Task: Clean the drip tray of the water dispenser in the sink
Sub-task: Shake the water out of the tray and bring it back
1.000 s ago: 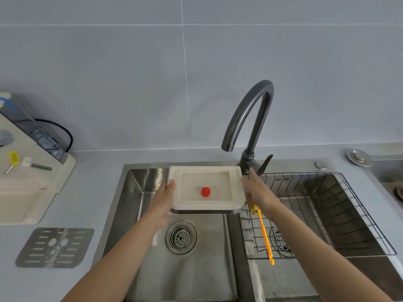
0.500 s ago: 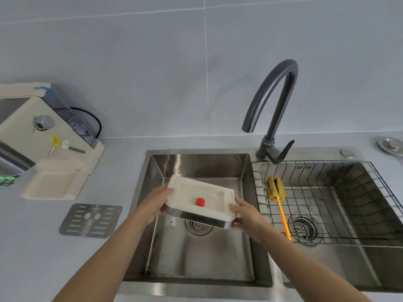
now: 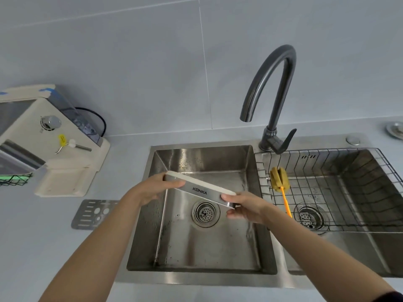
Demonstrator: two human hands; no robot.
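I hold the white drip tray over the left sink basin, tipped away from me so only its silver front strip with the KONKA lettering faces me. My left hand grips its left end and my right hand grips its right end. The tray's inside is hidden. The water dispenser stands on the counter at the left, and the tray's metal grille lies flat on the counter in front of it.
A dark curved faucet rises behind the divider between the basins. The right basin holds a wire rack with a yellow-handled sponge brush leaning in it. A drain strainer sits under the tray.
The tray has come down from under the faucet into the left basin and tipped away from me, so its open top and red float are no longer visible. Both hands kept their hold.
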